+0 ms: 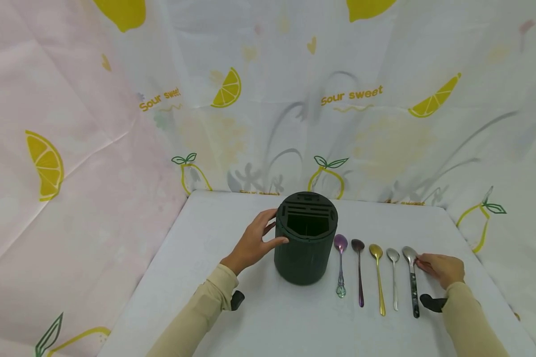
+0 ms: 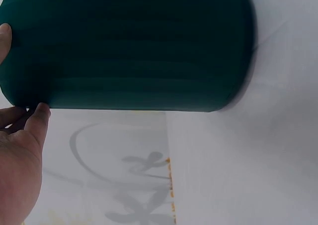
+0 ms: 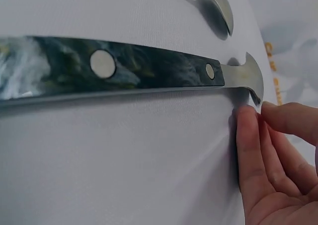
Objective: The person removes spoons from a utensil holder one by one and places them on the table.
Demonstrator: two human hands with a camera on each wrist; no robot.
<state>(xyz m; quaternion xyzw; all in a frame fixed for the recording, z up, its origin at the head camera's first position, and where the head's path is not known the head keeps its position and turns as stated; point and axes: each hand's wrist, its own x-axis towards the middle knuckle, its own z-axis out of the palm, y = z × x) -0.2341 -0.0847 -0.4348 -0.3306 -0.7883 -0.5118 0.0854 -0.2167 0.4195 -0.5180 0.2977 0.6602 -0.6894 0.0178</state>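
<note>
A dark green cylindrical utensil holder [image 1: 301, 260] with a slotted top stands upright on the white table. My left hand [image 1: 254, 243] holds its upper left side, thumb in front and fingers behind; in the left wrist view the fingertips [image 2: 42, 111] meet the green wall [image 2: 129, 51]. At the right end of a row of spoons lies a silver spoon [image 1: 412, 277] with a dark marbled, riveted handle [image 3: 154, 66]. My right hand [image 1: 444, 269] is at its bowl [image 3: 252, 81], with thumb and fingertips close against the edge. That spoon still lies on the table.
Left of that spoon lie a small silver spoon [image 1: 394, 277], a gold spoon [image 1: 378, 277], a dark purplish spoon [image 1: 359, 272] and a purple-green spoon [image 1: 341, 263] beside the holder. A lemon-printed cloth [image 1: 268, 99] hangs behind the table [image 1: 268, 327] and at its sides.
</note>
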